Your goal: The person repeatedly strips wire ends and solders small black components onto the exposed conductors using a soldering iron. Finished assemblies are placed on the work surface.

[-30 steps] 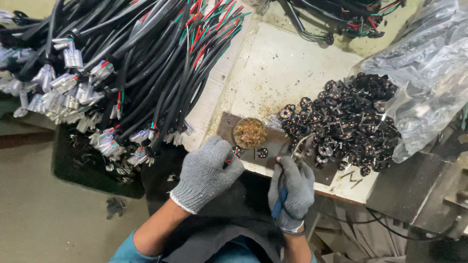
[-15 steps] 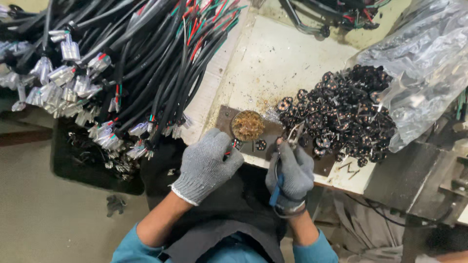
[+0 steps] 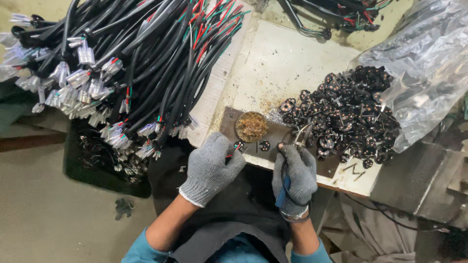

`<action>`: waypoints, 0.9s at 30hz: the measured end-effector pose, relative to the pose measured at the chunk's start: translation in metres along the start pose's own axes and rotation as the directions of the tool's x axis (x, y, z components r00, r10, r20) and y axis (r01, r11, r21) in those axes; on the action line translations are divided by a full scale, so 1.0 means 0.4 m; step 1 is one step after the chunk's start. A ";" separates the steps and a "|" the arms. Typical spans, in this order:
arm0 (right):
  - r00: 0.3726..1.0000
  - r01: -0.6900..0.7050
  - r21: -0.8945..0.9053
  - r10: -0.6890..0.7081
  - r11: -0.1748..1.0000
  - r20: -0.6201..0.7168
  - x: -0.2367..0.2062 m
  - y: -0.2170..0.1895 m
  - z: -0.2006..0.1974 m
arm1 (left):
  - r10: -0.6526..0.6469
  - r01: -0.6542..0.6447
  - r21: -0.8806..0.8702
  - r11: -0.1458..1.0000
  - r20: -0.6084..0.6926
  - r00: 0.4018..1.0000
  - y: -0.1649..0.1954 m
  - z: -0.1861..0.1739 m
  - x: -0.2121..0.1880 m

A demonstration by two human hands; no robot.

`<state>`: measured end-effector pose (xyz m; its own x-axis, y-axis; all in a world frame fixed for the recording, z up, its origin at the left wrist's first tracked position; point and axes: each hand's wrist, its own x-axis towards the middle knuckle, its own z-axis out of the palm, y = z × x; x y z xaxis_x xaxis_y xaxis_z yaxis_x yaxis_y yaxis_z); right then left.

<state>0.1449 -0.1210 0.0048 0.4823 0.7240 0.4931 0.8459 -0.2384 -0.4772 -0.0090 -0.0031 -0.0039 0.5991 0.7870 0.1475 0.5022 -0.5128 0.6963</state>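
Wire ends (image 3: 235,147) stay pinched in my closed left hand (image 3: 210,168) at the table's near edge, right hand (image 3: 295,176) gripping pliers (image 3: 301,135) beside one connector (image 3: 264,145), the heap (image 3: 343,114) largely untouched.

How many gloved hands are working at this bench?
2. The left hand pinches coloured wire ends beside the round tin. The right hand holds blue-handled pliers near the pile of black parts. No other hands show.
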 end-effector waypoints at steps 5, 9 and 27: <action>0.937 -0.149 -0.020 0.147 0.989 0.316 0.015 0.033 -0.020 | 0.112 -0.136 -0.148 0.980 -0.158 0.981 -0.037 0.013 -0.052; 0.981 -0.076 0.134 0.050 0.988 0.186 0.017 0.050 -0.016 | 0.038 -0.067 -0.227 0.972 -0.131 0.991 -0.120 0.030 -0.187; 0.986 -0.012 0.116 -0.007 0.993 0.165 -0.028 0.068 0.000 | 0.609 -0.871 0.207 0.446 0.642 0.465 0.210 -0.289 0.281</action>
<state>0.1627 -0.1356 -0.0139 0.4324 0.8223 0.3699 0.8077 -0.1709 -0.5642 0.0284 0.0817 0.1525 0.9851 -0.1671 0.0415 -0.1686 -0.9850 0.0363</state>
